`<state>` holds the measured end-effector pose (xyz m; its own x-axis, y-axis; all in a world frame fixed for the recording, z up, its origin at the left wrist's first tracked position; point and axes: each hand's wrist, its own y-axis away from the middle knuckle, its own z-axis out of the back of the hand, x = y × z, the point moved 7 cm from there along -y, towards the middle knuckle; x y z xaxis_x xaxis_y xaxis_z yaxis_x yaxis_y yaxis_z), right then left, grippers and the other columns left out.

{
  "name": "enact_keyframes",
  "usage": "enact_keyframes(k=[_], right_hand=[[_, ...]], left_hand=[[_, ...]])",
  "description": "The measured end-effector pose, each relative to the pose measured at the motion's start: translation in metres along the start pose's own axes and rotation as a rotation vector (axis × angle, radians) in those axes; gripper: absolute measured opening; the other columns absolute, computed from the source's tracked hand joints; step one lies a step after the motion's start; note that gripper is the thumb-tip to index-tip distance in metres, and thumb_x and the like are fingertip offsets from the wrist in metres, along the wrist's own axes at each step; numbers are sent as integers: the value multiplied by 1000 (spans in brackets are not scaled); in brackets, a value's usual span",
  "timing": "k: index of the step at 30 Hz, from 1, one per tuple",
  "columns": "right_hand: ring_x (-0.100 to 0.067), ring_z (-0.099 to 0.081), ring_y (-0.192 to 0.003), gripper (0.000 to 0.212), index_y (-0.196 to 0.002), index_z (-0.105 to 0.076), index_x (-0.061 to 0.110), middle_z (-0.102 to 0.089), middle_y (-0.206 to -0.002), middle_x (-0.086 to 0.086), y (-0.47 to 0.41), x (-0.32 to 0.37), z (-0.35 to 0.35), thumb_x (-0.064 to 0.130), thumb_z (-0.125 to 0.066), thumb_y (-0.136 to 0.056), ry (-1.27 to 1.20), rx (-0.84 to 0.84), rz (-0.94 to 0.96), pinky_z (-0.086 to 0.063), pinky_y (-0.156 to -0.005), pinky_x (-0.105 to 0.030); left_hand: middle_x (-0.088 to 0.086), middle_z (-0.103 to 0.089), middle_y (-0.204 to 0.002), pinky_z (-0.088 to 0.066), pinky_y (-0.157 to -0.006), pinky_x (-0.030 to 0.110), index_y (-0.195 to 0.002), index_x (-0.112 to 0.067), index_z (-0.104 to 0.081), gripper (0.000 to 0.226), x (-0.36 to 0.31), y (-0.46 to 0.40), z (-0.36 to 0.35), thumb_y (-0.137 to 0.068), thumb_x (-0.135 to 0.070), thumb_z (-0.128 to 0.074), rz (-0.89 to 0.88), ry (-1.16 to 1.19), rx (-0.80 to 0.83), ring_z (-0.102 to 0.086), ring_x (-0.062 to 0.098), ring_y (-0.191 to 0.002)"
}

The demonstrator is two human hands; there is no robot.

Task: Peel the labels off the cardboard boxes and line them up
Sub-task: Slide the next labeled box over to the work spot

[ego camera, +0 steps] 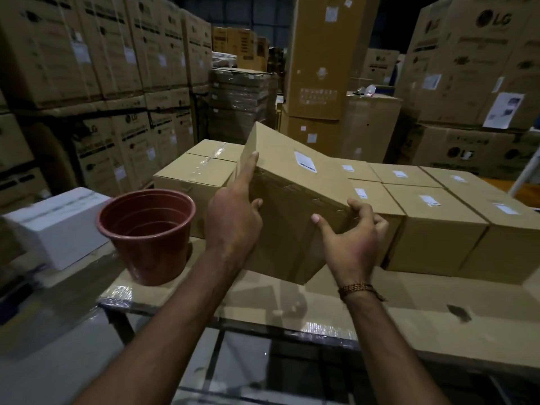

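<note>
While the tilted box (295,182) is hanging between both hands, the left hand (233,217) is pressing flat against its left side with fingers mostly straight, and the right hand (350,244) is hooking curled fingers round the lower right corner, so the grip is really a squeeze from two sides. Its white label (305,161) is sitting on the upturned face, just above and between the hands, not peeled yet. Right of the right hand, a row of boxes (432,220) is already lining up on the worktop (380,314), labels showing. Left of the left hand, a red bucket (149,232) is standing close. I'd say keep the squeeze even, set the box down flat near you first, then start picking at a label corner slowly so it isn't tearing.
</note>
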<state>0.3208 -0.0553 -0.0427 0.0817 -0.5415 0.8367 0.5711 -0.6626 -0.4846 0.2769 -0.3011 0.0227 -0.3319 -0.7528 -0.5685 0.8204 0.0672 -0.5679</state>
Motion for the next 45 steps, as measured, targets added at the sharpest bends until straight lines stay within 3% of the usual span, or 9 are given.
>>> enact_keyframes(k=[3, 11, 19, 22, 25, 28, 33, 39, 45], right_hand=[[-16, -54, -115, 71, -130, -60, 32, -37, -132, 4, 13, -9, -26, 41, -98, -71, -10, 5, -35, -54, -98, -32], [-15, -53, -113, 70, -135, -57, 30, -40, -132, 4, 51, -42, -86, 41, -95, -77, 48, 79, -171, -50, -99, -28], [-15, -48, -108, 66, -132, -58, 26, -46, -130, -6, 85, -84, -111, 37, -95, -78, 116, 138, -279, -42, -103, -24], [-15, -49, -112, 65, -130, -59, 23, -51, -131, -6, 83, -96, -113, 39, -94, -77, 188, 131, -248, -45, -104, -29], [-22, -51, -127, 64, -131, -58, 25, -55, -135, 0, 78, -102, -116, 47, -89, -80, 295, 150, -215, -51, -108, -49], [-26, -45, -138, 61, -131, -57, 26, -55, -141, 1, 74, -99, -117, 52, -84, -83, 411, 172, -131, -41, -116, -57], [-29, -35, -150, 55, -134, -63, 24, -48, -156, -5, 68, -88, -121, 50, -79, -89, 391, 244, -26, -36, -121, -57], [-27, -48, -142, 38, -114, -74, 23, -62, -141, -1, 60, -79, -125, 45, -85, -86, 332, 239, 122, -43, -115, -54], [-27, -59, -128, 31, -103, -77, 19, -73, -118, 3, 64, -66, -135, 42, -87, -85, 299, 269, 304, -50, -107, -52]], left_hand=[[7, -71, -127, -58, -90, 45, -164, -48, -16, 95, 18, -8, -3, -94, -19, -75, -57, -34, 7, -67, 26, -112], [7, -71, -118, -56, -85, 44, -165, -43, -15, 92, 82, -17, -31, -97, -22, -73, -133, -91, 154, -65, 26, -102], [6, -64, -141, -53, -88, 40, -166, -40, -12, 92, 119, -1, -71, -98, -24, -72, -168, -207, 281, -66, 26, -112], [6, -62, -145, -54, -89, 39, -166, -39, -15, 90, 119, 2, -79, -98, -22, -71, -191, -191, 278, -66, 24, -115], [8, -58, -151, -53, -97, 43, -166, -37, -15, 87, 115, 8, -88, -99, -21, -69, -235, -190, 257, -64, 25, -122], [7, -58, -150, -53, -94, 42, -166, -38, -12, 88, 113, 9, -98, -100, -24, -67, -279, -218, 241, -63, 26, -121], [6, -53, -155, -54, -96, 44, -166, -41, -8, 89, 111, 12, -105, -100, -23, -64, -246, -207, 250, -60, 27, -124], [-2, -58, -143, -57, -90, 44, -158, -40, -33, 73, 130, 7, -91, -95, -58, -64, -94, 88, 225, -59, 22, -122], [2, -58, -140, -53, -89, 38, -149, -42, -42, 57, 156, 6, -87, -97, -55, -62, 43, 202, 167, -57, 21, -123]])
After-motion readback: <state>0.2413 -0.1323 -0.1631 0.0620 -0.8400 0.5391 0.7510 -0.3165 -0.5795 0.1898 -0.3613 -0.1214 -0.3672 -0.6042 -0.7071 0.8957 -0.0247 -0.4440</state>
